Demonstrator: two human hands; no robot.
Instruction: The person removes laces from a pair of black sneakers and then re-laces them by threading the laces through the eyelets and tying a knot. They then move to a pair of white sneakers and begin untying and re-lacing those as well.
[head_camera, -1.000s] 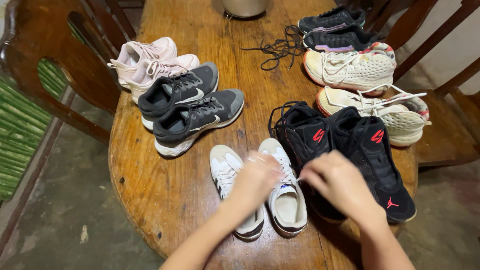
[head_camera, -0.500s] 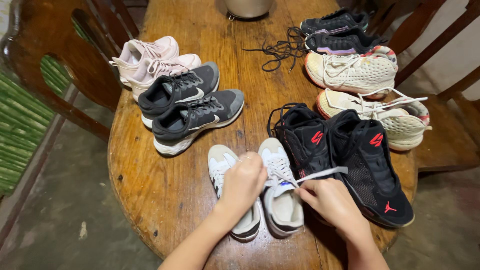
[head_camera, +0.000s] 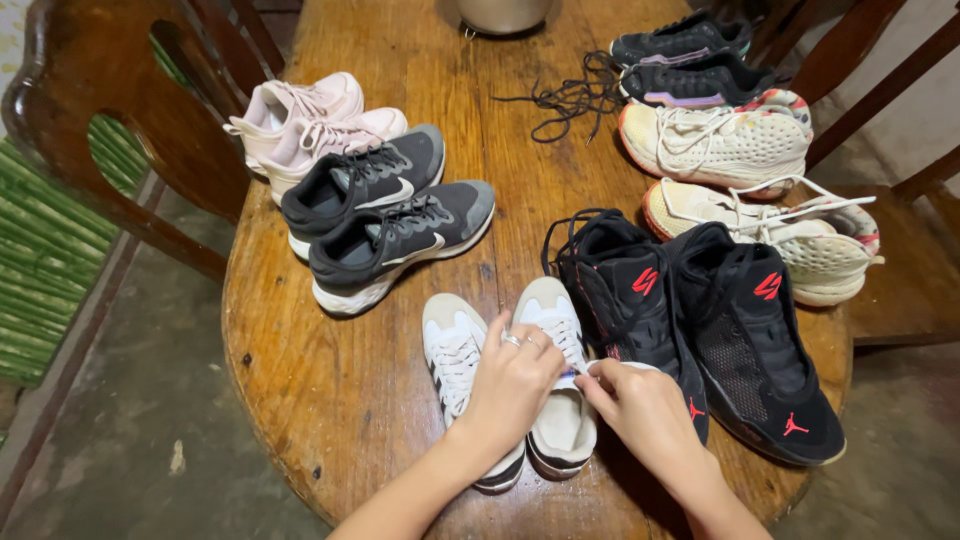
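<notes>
Both hands work over a pair of white sneakers (head_camera: 500, 380) at the near edge of the round wooden surface (head_camera: 300, 370). Left hand (head_camera: 515, 385), ring on one finger, lies curled over the right-side white sneaker, fingers closed pinching a white lace (head_camera: 600, 367). Right hand (head_camera: 645, 405) just beside it, fingers closed on the same lace end, knuckles up. Lace runs short between the two hands, over the shoe's opening. White pair sits side by side, toes pointing away from the person.

Right of the hands: black high-top pair with red marks (head_camera: 700, 320), touching the right hand's side. Behind them, cream knit sneakers (head_camera: 740, 180) with loose laces, then dark sneakers with purple trim (head_camera: 685, 60) at the far edge. Loose black lace (head_camera: 565, 100) lies bunched mid-surface. Left of centre: grey-black running pair (head_camera: 385, 215), pink pair (head_camera: 310, 125) behind it. Metal pot (head_camera: 500, 12) at the far end, cut off by the frame. Wooden chair (head_camera: 110, 130) at left, another chair (head_camera: 900, 250) at right.
</notes>
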